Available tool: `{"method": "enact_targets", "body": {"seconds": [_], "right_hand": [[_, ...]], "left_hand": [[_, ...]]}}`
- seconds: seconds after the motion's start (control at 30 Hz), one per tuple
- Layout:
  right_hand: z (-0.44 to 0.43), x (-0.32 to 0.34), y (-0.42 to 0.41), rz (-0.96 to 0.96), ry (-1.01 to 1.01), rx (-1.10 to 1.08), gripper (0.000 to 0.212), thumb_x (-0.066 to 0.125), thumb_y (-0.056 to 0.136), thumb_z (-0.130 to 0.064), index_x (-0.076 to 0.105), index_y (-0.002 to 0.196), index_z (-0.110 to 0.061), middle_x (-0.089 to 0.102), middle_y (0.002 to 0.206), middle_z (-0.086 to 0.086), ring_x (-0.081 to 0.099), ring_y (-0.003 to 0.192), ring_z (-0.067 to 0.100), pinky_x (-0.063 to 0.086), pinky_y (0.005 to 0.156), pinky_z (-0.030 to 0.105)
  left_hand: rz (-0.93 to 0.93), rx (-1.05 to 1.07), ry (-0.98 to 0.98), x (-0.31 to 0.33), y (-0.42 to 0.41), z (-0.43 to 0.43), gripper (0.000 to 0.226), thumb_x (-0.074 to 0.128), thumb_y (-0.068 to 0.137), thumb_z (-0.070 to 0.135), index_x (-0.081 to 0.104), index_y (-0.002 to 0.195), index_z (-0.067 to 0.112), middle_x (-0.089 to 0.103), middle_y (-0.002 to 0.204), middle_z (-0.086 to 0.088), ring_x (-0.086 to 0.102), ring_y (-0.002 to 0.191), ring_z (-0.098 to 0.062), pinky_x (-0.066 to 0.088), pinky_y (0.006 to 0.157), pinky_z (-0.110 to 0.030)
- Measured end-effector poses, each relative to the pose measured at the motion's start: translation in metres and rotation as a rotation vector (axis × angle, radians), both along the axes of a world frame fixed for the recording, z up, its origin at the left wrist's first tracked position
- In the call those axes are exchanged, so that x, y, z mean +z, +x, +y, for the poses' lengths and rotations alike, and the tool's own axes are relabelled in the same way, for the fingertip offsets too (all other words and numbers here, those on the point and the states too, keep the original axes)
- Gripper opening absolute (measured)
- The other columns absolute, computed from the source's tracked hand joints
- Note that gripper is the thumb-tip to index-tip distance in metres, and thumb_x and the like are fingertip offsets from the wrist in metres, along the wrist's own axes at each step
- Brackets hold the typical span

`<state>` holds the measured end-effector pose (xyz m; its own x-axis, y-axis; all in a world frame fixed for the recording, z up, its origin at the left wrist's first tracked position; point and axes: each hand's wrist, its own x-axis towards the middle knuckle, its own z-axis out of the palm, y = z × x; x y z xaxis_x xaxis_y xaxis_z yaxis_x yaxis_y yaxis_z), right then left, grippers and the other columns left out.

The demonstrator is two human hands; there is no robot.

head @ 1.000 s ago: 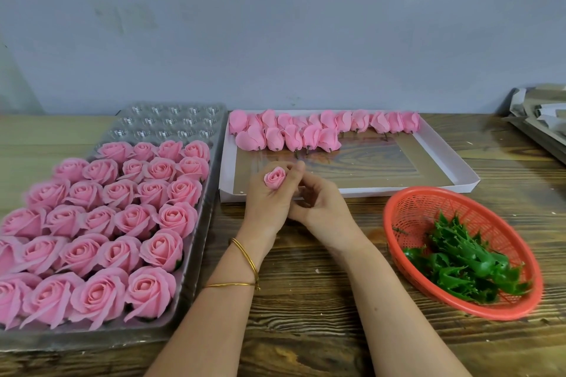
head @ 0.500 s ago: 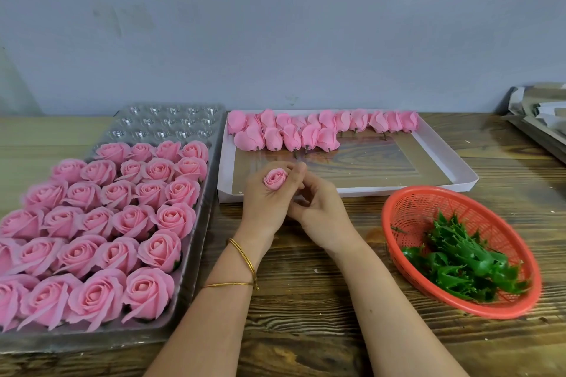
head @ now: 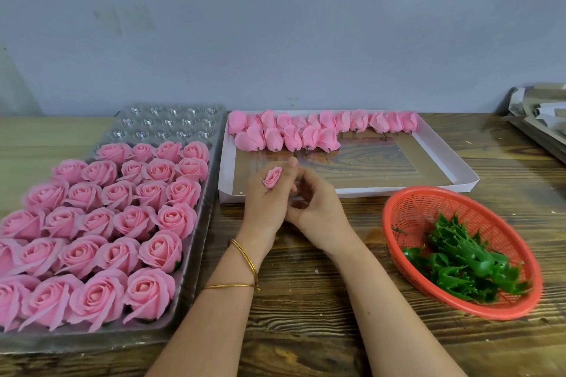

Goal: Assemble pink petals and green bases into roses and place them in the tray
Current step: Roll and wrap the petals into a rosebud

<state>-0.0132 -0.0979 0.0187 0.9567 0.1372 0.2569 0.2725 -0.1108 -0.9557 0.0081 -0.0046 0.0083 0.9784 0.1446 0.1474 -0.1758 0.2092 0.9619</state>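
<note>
Landmark for this record is the shallow white cardboard box (head: 361, 191), which lies flat at the centre of the dark wooden table (head: 306, 315). Along the box's far wall lie two uneven rows of loose pink petal heads (head: 306, 131), most with short stubs pointing towards its front wall. Directly in front of the box's near-left corner, the left hand (head: 266, 202) is raised with its fingers curled round a small pink rosebud (head: 272, 177). The bud's spiral centre faces up and the rest of it is hidden in the fist. Two thin gold bangles (head: 245, 257) sit on that wrist. The right hand (head: 318, 208) is just beside the left one, its curled fingers touching the left hand's fingers below the bud; whether it holds anything cannot be determined. Left of the box, almost touching its side, is a clear plastic cavity tray (head: 171, 122). It carries finished pink roses (head: 92, 239) in close rows, with only the cavities at its far end unfilled. Right of the box and nearer the viewer, a round red plastic mesh basket (head: 407, 211) holds a heap of green plastic bases (head: 459, 260). Beyond the box's right end, at the frame edge, lies a stack of grey-brown paper sheets (head: 539, 119).
</note>
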Motion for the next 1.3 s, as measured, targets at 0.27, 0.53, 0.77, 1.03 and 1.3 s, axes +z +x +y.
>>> {"method": "enact_targets", "body": {"seconds": [0.27,0.53,0.77,1.03,1.3], "right_hand": [[-0.0007,-0.0019,0.0015,-0.034,-0.001,-0.005,0.034,0.063,0.081,0.013,0.064,0.104,-0.012,0.07,0.093,0.012,0.065,0.085,0.018,0.053,0.08,0.032],[-0.0031,-0.0003,0.0012,-0.038,-0.023,0.078,0.034,0.058,0.085,0.013,0.065,0.109,-0.01,0.07,0.098,0.0,0.065,0.095,0.003,0.048,0.085,0.017],[-0.0022,-0.0024,0.0016,-0.026,-0.006,0.024,0.035,0.067,0.079,0.012,0.065,0.105,-0.011,0.069,0.093,-0.008,0.066,0.086,0.003,0.051,0.08,0.019],[0.0006,-0.0056,0.0032,-0.034,0.015,-0.017,0.036,0.065,0.081,0.011,0.063,0.103,-0.018,0.068,0.089,-0.007,0.064,0.082,0.002,0.049,0.075,0.016],[0.0002,-0.0001,-0.0009,-0.033,0.018,-0.007,0.044,0.063,0.083,0.01,0.066,0.113,-0.023,0.073,0.106,-0.007,0.066,0.105,0.004,0.048,0.091,0.016]], "left_hand": [[-0.053,-0.046,0.054,-0.0006,0.0,0.0007,0.03,0.064,0.077,0.049,0.069,0.076,0.02,0.064,0.072,-0.005,0.063,0.074,-0.019,0.056,0.066,-0.034],[-0.114,-0.033,0.097,0.0027,-0.0024,0.0034,0.026,0.063,0.078,0.049,0.064,0.059,0.032,0.057,0.056,0.012,0.056,0.06,0.0,0.048,0.055,-0.017],[-0.034,-0.041,0.044,0.0018,-0.001,0.0038,0.039,0.057,0.091,0.047,0.061,0.066,0.017,0.056,0.066,-0.009,0.058,0.073,-0.033,0.053,0.076,-0.052],[-0.06,-0.054,0.084,0.0024,-0.0014,0.002,0.032,0.057,0.09,0.046,0.062,0.063,0.03,0.059,0.063,0.007,0.062,0.07,-0.015,0.055,0.065,-0.032],[-0.163,-0.054,0.132,0.0013,0.0002,0.0033,0.014,0.064,0.085,0.033,0.068,0.071,0.035,0.063,0.069,0.012,0.06,0.072,-0.003,0.053,0.068,-0.023]]}}
